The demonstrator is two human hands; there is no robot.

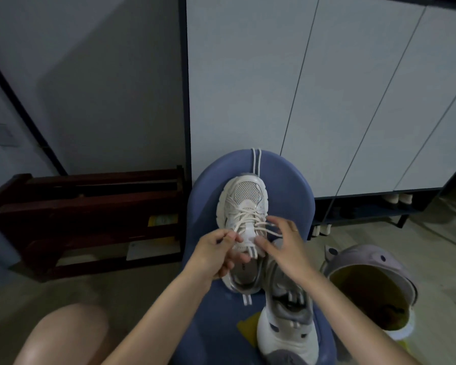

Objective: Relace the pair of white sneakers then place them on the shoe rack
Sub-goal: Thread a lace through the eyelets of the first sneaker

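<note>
head view, looking down, close over stool (295,185)

blue seat (287,180) carries two white sneakers (244,206), a loose lace (256,162), perhaps touching.
</note>
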